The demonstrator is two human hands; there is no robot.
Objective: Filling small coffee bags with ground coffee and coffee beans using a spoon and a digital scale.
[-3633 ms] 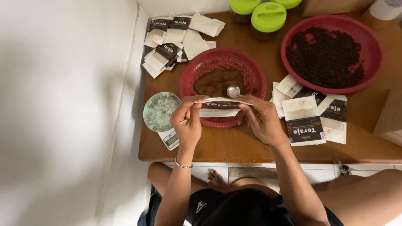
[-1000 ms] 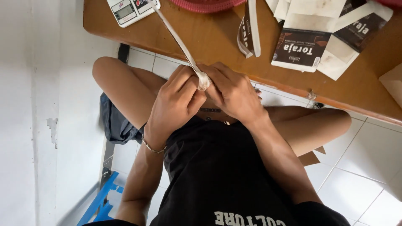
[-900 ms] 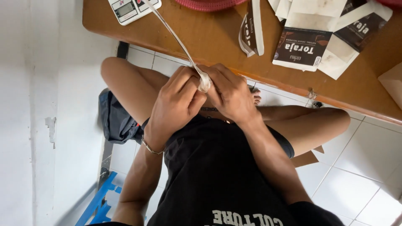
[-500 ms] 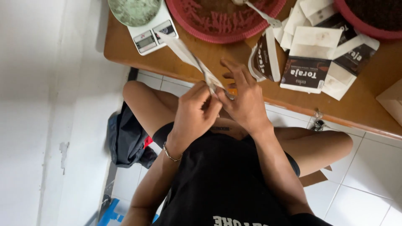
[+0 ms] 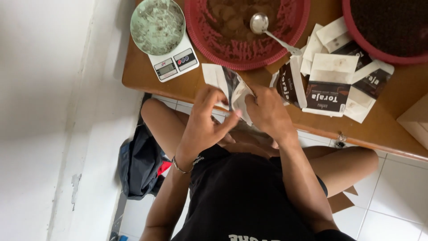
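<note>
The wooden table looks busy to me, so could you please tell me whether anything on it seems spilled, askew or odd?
Mostly untidy rather than wrong. The packets lie in a loose, overlapping heap at mixed angles. The round green scale dish is smeared with brownish residue. Both hands, left hand and right hand, hold a white pouch.

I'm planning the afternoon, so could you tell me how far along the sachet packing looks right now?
Done: nothing clearly finished shows; I cannot tell whether any pouch is filled. In hand: the left hand and right hand hold one white pouch at the table edge. Left: a stack of pouches lies by the red bowl, where brown powder and a spoon remain; the scale stands beside.
</note>
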